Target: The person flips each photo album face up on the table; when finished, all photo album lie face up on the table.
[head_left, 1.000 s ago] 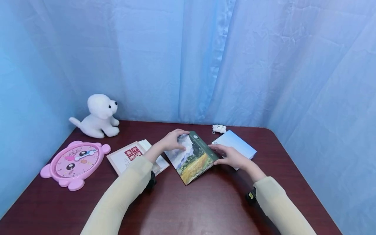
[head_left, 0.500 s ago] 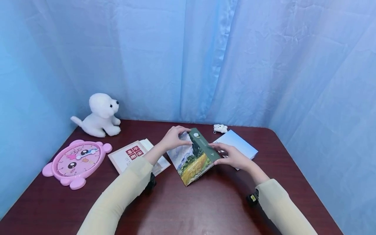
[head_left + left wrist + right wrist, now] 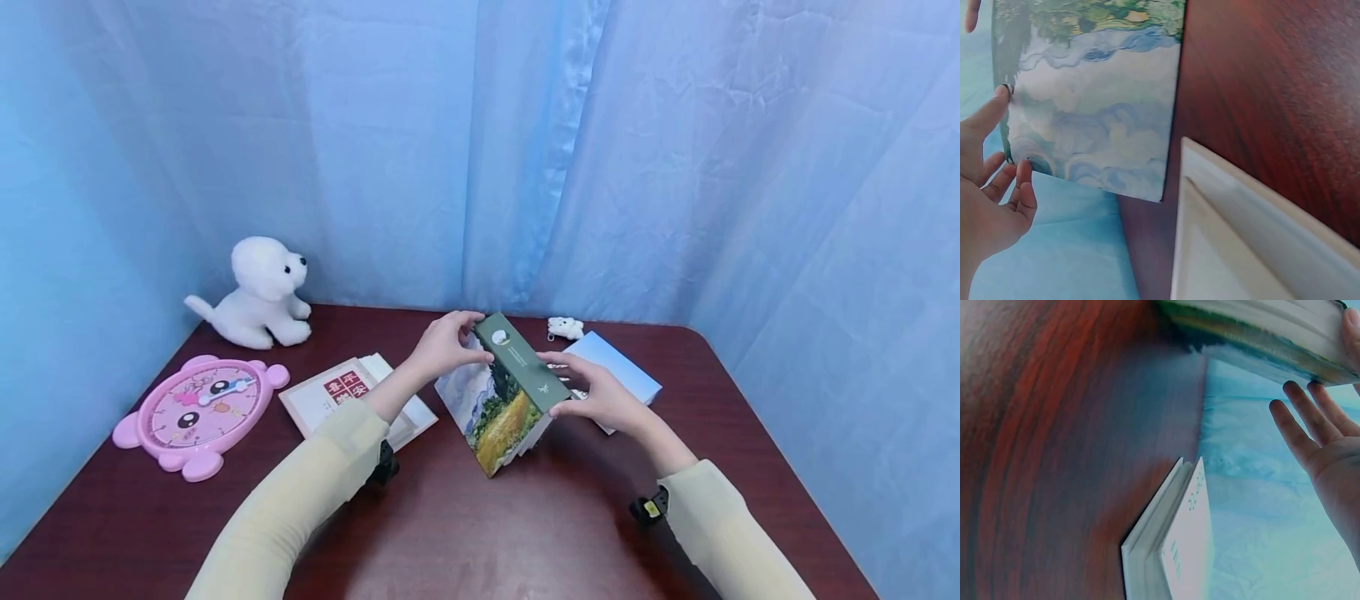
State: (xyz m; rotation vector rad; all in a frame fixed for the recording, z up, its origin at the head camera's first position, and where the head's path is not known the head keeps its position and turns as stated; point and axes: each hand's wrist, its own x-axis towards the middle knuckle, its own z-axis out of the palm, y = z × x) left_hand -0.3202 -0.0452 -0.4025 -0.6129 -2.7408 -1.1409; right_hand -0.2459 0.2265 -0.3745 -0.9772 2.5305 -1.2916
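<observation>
Both hands hold a book [image 3: 498, 417] with a landscape painting on its cover and a green spine [image 3: 522, 360] turned upward. It stands tilted at mid-table, its page edges fanning a little at the lower right. At the spine's far end, my left hand [image 3: 438, 350] grips the book, thumb on the painted cover near the spine. My right hand [image 3: 603, 400] pinches the spine's near end between thumb and fingers. In the right wrist view, the fingertips of the right hand [image 3: 1329, 444] lie against the underside of the book [image 3: 1254, 337].
Left of the book lies a beige book [image 3: 318, 400] with red characters, overlapping other pale pieces. A light-blue book [image 3: 615, 367] lies to the right, with a small white plush [image 3: 566, 328] behind it. A pink toy clock [image 3: 202, 417] and white plush dog [image 3: 262, 296] occupy the left side.
Both hands have raised the painted book's spine and tipped it up, so more green shows and its pages have begun to fan. The book has shifted slightly right.
</observation>
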